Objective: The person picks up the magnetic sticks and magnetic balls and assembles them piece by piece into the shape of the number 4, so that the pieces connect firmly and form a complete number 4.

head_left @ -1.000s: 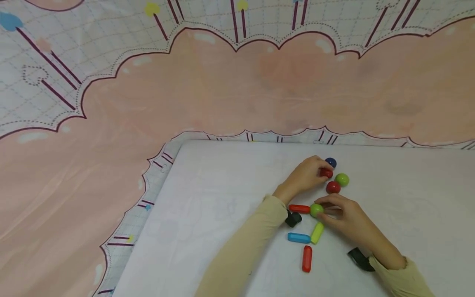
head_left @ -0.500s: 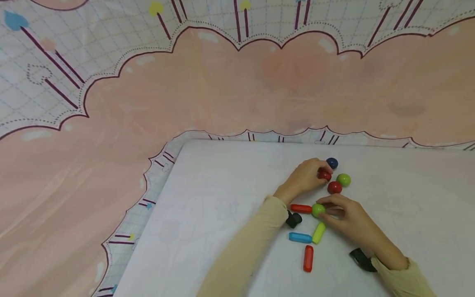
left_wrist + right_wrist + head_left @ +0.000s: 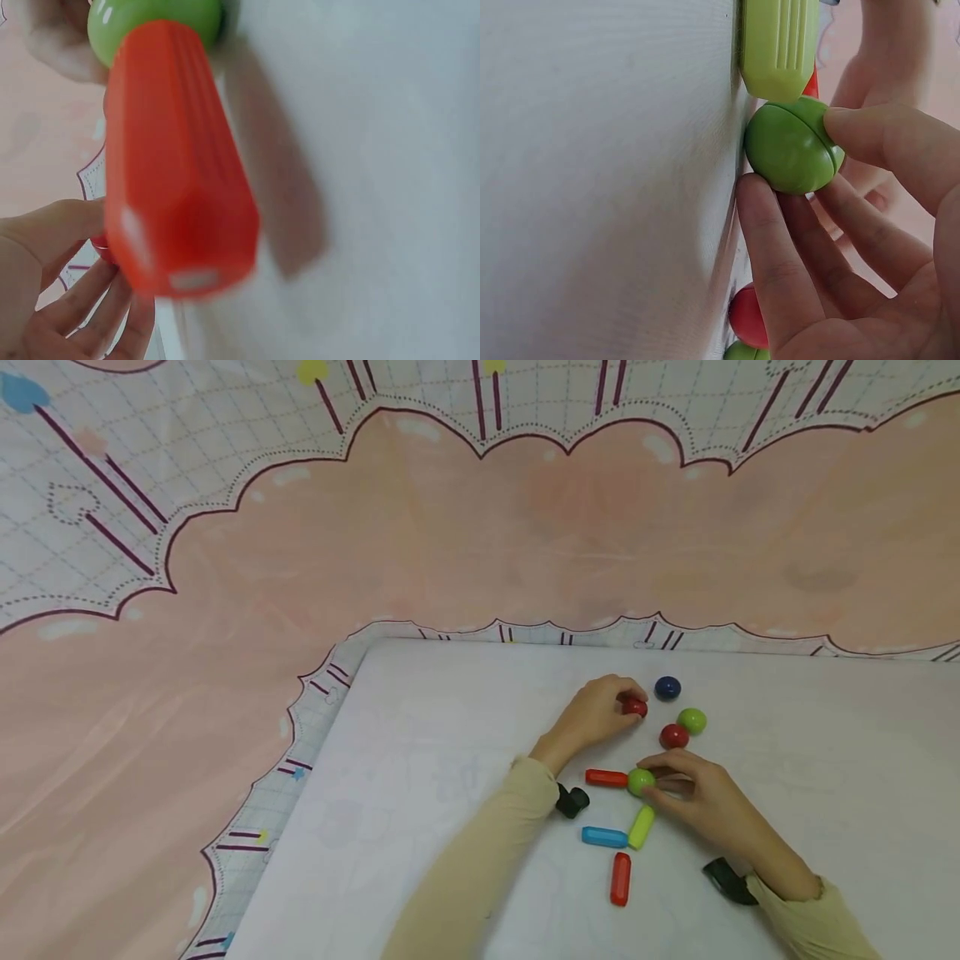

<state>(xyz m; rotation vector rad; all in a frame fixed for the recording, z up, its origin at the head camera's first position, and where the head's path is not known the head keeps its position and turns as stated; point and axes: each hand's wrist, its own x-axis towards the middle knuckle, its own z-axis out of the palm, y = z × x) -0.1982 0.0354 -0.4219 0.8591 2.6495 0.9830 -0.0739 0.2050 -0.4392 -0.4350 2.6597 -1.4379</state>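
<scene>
My left hand (image 3: 594, 714) holds a red ball (image 3: 635, 707) between thumb and fingers, left of a dark blue ball (image 3: 667, 688). In the left wrist view that ball is mostly hidden behind a red stick (image 3: 176, 165). Thumb and fingers of my right hand (image 3: 705, 789) pinch a green ball (image 3: 791, 146) on the white surface. The red stick's end meets this green ball on the left. Just below the ball lies a yellow-green stick (image 3: 641, 827); in the right wrist view its end is at the ball, and I cannot tell if they touch.
A second red ball (image 3: 674, 736) and another green ball (image 3: 692, 721) sit beyond my right hand. Nearer lie a blue stick (image 3: 604, 837) and another red stick (image 3: 620, 879). The white table (image 3: 420, 727) has its left edge beside a patterned cloth (image 3: 247, 693).
My left hand has moved left with the red ball, away from the dark blue ball, which now shows fully. My right hand stays on the green ball.
</scene>
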